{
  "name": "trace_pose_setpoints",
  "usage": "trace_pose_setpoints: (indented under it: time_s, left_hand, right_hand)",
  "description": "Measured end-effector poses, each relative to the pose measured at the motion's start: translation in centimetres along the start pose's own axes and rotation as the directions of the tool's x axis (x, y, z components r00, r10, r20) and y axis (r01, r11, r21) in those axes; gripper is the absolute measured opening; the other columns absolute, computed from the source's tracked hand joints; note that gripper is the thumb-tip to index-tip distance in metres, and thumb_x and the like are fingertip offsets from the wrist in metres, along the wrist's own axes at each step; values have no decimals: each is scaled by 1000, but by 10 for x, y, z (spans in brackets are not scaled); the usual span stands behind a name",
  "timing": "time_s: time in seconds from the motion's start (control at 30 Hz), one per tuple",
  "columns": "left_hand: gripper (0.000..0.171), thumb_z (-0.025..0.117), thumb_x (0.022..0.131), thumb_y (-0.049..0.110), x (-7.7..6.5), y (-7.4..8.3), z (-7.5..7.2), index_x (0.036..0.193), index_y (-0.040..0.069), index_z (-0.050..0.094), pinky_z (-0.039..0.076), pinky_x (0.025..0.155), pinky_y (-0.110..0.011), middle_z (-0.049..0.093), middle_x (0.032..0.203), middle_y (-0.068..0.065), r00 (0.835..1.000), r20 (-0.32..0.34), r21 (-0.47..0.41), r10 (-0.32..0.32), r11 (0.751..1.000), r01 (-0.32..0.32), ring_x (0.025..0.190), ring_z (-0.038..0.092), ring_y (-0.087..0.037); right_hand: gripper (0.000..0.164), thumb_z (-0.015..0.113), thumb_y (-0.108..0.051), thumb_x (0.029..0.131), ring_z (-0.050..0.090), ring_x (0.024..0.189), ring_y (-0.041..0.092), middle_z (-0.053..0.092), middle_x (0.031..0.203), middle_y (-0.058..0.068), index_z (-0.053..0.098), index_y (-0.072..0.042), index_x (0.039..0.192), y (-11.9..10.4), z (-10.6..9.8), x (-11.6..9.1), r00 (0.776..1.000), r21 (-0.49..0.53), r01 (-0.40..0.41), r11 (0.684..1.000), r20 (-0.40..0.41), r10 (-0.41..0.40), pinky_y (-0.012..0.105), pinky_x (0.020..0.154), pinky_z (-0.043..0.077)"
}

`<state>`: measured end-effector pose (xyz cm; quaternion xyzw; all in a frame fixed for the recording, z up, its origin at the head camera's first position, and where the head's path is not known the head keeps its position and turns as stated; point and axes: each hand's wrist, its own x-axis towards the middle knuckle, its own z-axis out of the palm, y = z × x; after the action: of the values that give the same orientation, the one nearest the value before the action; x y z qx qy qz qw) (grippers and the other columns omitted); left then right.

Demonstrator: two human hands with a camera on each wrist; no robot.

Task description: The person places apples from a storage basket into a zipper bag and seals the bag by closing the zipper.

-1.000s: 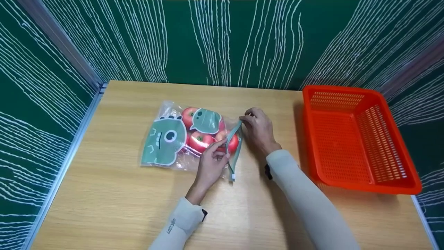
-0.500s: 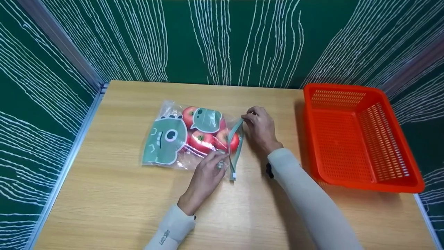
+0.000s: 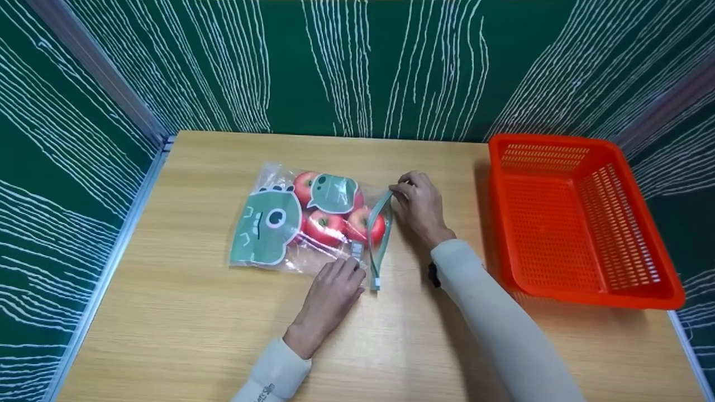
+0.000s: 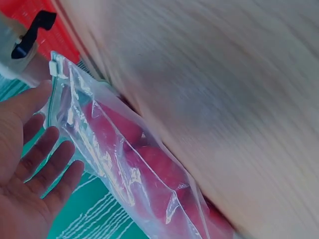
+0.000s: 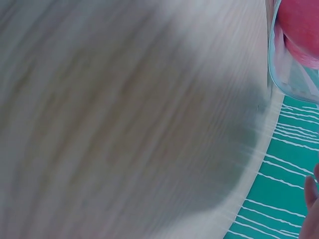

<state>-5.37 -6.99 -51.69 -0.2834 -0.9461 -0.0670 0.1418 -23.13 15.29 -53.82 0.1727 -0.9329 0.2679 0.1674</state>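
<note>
A clear zip bag point(image 3: 260, 229) printed with a green dinosaur lies flat, several red apples point(image 3: 325, 226) inside it. Its green zip strip point(image 3: 385, 237) gapes along the right end. At the near end of that strip sits a white slider point(image 3: 376, 282). My right hand point(image 3: 420, 205) pinches the strip's far corner between thumb and finger. Beside the bag's near edge is my left hand point(image 3: 329, 293), fingers loosely extended. In the left wrist view, the left palm point(image 4: 15, 184) faces the bag with its thumb by the zip end and nothing gripped.
A red plastic basket point(image 3: 558, 293) with slotted sides stands at the right of the wooden table point(image 3: 184, 324). Green walls point(image 3: 503, 67) with white wavy lines rise behind the table and at both sides.
My left hand has let go of the zip strip and drawn back toward the near edge of the bag. The right hand has stayed at the far corner.
</note>
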Motion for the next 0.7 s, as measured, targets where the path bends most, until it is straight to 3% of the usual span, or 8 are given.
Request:
trace_pose_setpoints:
  time_s: [0.23, 0.43, 0.7]
  left_hand:
    - [44, 90, 86, 22, 1, 4, 5, 124, 15, 69, 58, 96, -30, 66, 122, -4, 995, 95, 220, 26, 975, -46, 113, 62, -19]
    - [55, 91, 85, 21, 4, 5, 11, 134, 16, 66, 58, 97, -31, 63, 132, -5, 987, 155, 268, -34, 963, -8, 115, 60, -20]
    - [61, 90, 85, 18, 9, 7, 21, 140, 16, 64, 60, 90, -31, 62, 134, -6, 986, 152, 319, -65, 948, 14, 120, 59, -22]
  right_hand:
    - [17, 71, -11, 101, 60, 104, 29, 65, 115, 11, 83, -8, 113, 2, 1, -1, 1000, 11, 3, 1000, -5, -3, 39, 92, 59]
    - [17, 72, -11, 101, 60, 105, 28, 65, 115, 12, 82, -8, 115, 2, 2, -1, 1000, 24, -14, 1000, -7, 14, 39, 94, 59]
    - [17, 73, -10, 100, 60, 103, 28, 65, 114, 12, 83, -7, 113, 1, 3, 0, 1000, 18, -21, 1000, -10, 21, 39, 91, 60]
